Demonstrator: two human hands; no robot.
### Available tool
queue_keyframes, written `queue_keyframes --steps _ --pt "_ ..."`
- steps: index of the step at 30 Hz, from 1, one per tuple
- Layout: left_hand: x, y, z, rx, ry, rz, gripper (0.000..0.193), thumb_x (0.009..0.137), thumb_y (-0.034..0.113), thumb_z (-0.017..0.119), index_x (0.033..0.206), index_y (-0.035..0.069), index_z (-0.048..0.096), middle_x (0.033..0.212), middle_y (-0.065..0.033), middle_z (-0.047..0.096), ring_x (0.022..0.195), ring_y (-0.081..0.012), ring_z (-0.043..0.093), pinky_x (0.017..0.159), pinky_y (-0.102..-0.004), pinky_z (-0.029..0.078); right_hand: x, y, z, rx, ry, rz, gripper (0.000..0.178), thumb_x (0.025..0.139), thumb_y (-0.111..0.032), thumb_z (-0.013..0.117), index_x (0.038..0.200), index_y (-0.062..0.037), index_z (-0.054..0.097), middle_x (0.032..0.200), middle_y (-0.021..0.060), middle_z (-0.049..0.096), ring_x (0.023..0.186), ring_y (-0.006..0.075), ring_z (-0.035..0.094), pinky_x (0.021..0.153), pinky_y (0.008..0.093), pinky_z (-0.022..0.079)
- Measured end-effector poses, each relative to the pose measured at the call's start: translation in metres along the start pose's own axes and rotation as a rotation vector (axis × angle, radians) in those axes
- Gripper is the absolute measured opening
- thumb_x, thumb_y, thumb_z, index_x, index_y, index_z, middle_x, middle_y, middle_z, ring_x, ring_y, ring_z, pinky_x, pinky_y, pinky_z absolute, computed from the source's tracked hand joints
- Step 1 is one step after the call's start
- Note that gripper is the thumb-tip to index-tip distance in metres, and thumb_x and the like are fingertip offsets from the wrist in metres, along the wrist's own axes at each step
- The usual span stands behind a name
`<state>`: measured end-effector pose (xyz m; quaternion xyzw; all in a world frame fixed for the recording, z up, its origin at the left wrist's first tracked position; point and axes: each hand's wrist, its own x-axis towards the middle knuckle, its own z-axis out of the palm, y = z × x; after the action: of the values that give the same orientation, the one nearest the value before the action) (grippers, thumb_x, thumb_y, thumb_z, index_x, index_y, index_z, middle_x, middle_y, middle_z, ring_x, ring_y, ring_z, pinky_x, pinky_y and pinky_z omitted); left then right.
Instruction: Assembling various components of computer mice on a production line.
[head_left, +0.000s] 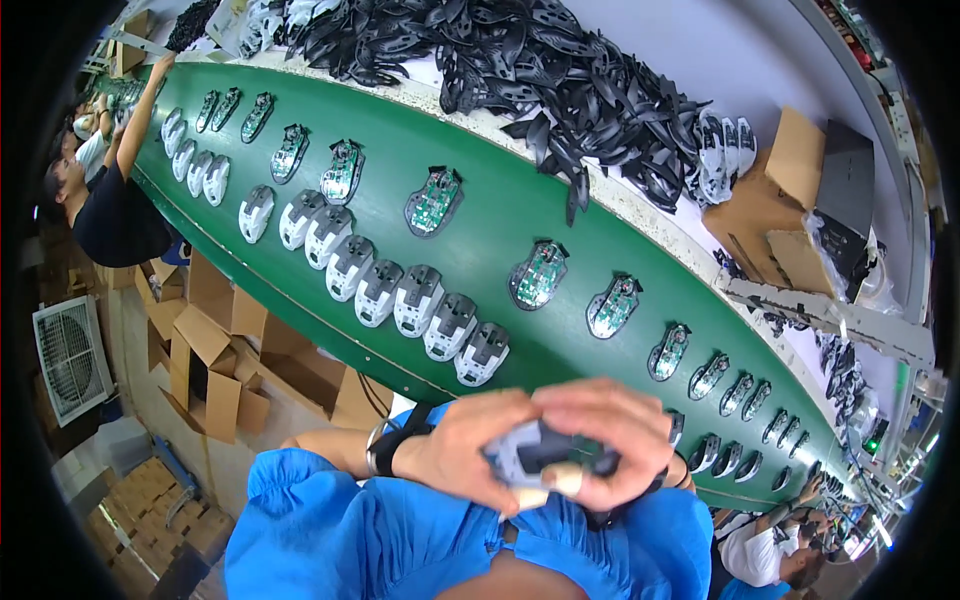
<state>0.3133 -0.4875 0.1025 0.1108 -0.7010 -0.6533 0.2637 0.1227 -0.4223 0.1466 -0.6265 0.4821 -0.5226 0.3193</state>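
Observation:
Close to my body, my left hand (460,445) and my right hand (622,432) are both closed round a grey-and-black computer mouse shell (520,456). Pale covers show on some fingertips at its lower side. My fingers hide much of the shell, so its far side cannot be made out. On the green conveyor belt (400,272) just beyond my hands stands a row of white-and-grey mouse shells (482,353). Farther across the belt lie mouse bases with green circuit boards (538,273), spaced apart in a line.
Behind the belt, a ledge bears a big heap of black plastic parts (520,70). An open cardboard box (770,215) stands at the far right. More cardboard boxes (215,350) sit on the left below the belt's edge. Co-workers (110,215) are at both ends.

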Motion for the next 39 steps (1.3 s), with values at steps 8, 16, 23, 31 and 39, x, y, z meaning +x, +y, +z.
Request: queue_keyframes --steps 8,16,23,31,39 --pt "0.048 -0.08 -0.048 -1.298 0.281 -0.525 0.062 0.093 0.033 0.053 0.146 0.016 0.024 0.145 -0.0078 0.033 0.129 -0.0251 0.039 0.102 -0.0429 0.039 0.068 0.08 0.016 -0.632 -0.017 -0.275 0.04 0.068 -0.026 0.076 0.1 -0.0046 0.064 0.107 0.0123 0.064 0.101 0.029 0.063 0.095 0.0501 0.044" --pt "0.045 -0.125 -0.085 -1.329 0.516 -0.681 0.055 0.085 0.031 0.056 0.129 0.002 0.045 0.128 -0.0185 0.052 0.103 -0.0277 0.058 0.088 -0.0417 0.05 0.212 0.278 0.002 -0.424 0.292 0.189 0.025 0.075 -0.007 0.064 0.1 -0.0035 0.065 0.1 0.0117 0.064 0.092 0.0272 0.059 0.08 0.0365 0.049" --pt "0.031 -0.119 -0.095 -1.217 0.423 -0.662 0.07 0.086 0.034 0.057 0.145 0.018 0.024 0.122 -0.0186 0.055 0.101 -0.0262 0.06 0.091 -0.0386 0.049 0.205 0.348 -0.015 -0.937 0.337 0.092 0.013 0.075 -0.008 0.065 0.088 -0.0078 0.065 0.085 0.0095 0.06 0.086 0.0291 0.058 0.073 0.0377 0.049" --pt "0.075 -0.128 -0.104 -0.862 0.588 -0.565 0.052 0.093 0.045 0.051 0.129 0.008 0.047 0.109 -0.0079 0.062 0.089 -0.0132 0.061 0.074 -0.0293 0.051 0.163 0.245 -0.038 0.311 0.662 0.452 0.015 0.085 0.0 0.057 0.1 0.0023 0.06 0.087 0.0049 0.065 0.073 0.0105 0.061 0.068 0.0229 0.05" --pt "0.092 -0.111 -0.076 -0.792 0.635 -0.493 0.034 0.098 0.032 0.048 0.117 0.005 0.052 0.106 0.0003 0.057 0.094 -0.0073 0.054 0.085 -0.0241 0.043 0.083 0.107 0.025 0.166 0.338 0.498 0.034 0.078 0.006 0.067 0.109 0.0003 0.055 0.083 0.0021 0.062 0.076 0.0075 0.059 0.069 0.0213 0.049"
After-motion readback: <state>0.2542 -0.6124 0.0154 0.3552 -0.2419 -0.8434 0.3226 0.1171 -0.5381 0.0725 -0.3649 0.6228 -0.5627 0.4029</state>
